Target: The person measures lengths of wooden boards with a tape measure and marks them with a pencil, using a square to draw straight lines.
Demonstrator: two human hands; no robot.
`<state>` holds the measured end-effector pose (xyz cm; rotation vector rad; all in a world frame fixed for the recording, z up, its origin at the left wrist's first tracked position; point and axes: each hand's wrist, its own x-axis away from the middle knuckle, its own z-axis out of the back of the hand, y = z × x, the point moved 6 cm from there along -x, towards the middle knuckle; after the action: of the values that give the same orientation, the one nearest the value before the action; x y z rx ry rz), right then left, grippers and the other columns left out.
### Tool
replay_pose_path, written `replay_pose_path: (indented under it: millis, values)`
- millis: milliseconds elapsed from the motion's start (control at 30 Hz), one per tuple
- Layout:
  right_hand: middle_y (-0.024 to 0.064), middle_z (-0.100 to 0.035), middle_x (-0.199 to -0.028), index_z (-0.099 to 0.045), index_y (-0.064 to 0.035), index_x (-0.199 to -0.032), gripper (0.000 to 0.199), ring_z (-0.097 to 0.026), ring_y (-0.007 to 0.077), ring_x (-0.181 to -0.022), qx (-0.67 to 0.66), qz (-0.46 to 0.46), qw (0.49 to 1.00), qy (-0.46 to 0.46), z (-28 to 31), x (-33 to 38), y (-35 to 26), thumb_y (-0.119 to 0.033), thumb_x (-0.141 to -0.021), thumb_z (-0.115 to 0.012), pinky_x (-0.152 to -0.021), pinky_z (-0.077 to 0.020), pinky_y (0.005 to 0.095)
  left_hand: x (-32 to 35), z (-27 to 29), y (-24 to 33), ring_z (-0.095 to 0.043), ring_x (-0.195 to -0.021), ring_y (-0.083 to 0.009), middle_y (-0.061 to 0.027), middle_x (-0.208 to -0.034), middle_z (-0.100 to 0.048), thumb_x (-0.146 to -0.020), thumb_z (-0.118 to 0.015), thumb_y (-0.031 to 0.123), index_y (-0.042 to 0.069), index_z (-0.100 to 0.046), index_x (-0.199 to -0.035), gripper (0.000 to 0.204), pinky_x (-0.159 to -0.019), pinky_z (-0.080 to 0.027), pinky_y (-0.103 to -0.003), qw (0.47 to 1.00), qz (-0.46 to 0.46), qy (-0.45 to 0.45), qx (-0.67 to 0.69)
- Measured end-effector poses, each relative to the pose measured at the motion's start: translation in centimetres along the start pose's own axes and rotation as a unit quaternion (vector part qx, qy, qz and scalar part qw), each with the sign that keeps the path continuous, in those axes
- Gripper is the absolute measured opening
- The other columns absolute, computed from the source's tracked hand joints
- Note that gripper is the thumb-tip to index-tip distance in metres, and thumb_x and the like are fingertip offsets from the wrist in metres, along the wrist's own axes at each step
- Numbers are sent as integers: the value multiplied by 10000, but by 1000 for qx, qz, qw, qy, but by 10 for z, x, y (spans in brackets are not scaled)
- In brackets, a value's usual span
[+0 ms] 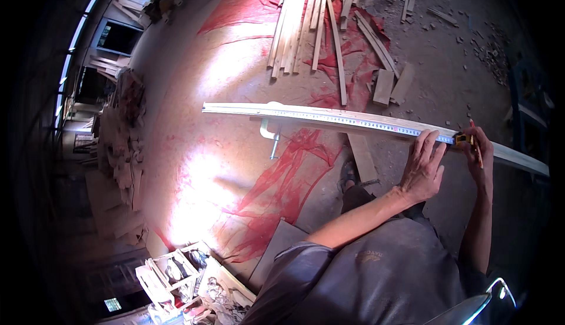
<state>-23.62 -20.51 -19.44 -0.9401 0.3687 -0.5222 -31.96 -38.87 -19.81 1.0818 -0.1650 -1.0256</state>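
A long, narrow wooden strip (376,117) runs across the view in front of me. Along it lies the drawn-out white blade (329,117) of a tape measure. My right hand (484,151) grips the yellow and black tape measure case (464,139) near the right part of the strip. A thin orange-red pencil (479,155) also sticks out from between its fingers. Just left of the case, my left hand (422,169) has its fingers bent over the blade at the strip's near edge; its thumb is partly apart. A pale C-clamp (269,130) hangs on the strip further left.
Several long timber strips (300,28) lie on the floor ahead, with short offcuts (384,87) beside them. Crumpled red sheeting (282,178) spreads over the floor. A wooden rack (176,275) full of items stands lower left. A board (362,157) lies near my foot (348,173).
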Motion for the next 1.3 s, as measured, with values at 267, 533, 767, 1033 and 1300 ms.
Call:
replay_pose_path:
  millis: [267, 533, 767, 1033, 1300]
  values:
    - [73, -594, -923, -579, -35, -1056, 187, -592, 177, -859, 55, -12, 998, 12, 5, 6, 10, 16, -889, -645, -776, -479, 331, 63, 162, -137, -672, -941, -132, -129, -1117, -718, -958, -723, 108, -100, -657, -1244, 359, -843, -554, -283, 886, 309, 316, 138]
    - [127, -580, -972, -577, -21, -1034, 145, -612, 260, -892, 175, 48, 983, -19, -10, 3, -9, 11, -898, -617, -778, -483, 353, 137, 432, -319, -657, -1030, -253, -174, -1181, -706, -940, -745, 114, -95, -634, -1316, 444, -942, -524, -391, 767, 325, 553, -28]
    - [160, -524, -943, -558, 17, -1020, 196, -570, 338, -865, 296, 18, 955, -19, -38, -4, -17, 57, -834, -606, -773, -469, 384, 158, 571, -432, -536, -1371, -410, -286, -1483, -538, -956, -719, 112, -47, -535, -1468, 566, -1156, -429, -453, 723, 379, 563, -127]
    - [171, -598, -1032, -594, -59, -1085, 280, -596, 382, -989, 369, 38, 928, 45, -52, 5, -25, 42, -830, -645, -840, -514, 455, 152, 609, -482, -674, -1174, -298, -236, -1341, -677, -971, -666, -23, -125, -553, -1429, 483, -1062, -513, -382, 775, 348, 528, -9]
    - [118, -646, -975, -729, -89, -992, 165, -609, 311, -966, 412, 58, 904, 97, -61, -2, -37, -1, -856, -703, -802, -549, 421, 162, 629, -489, -700, -1038, -249, -186, -1144, -743, -850, -829, 6, -74, -730, -1188, 361, -960, -544, -358, 708, 391, 587, 24]
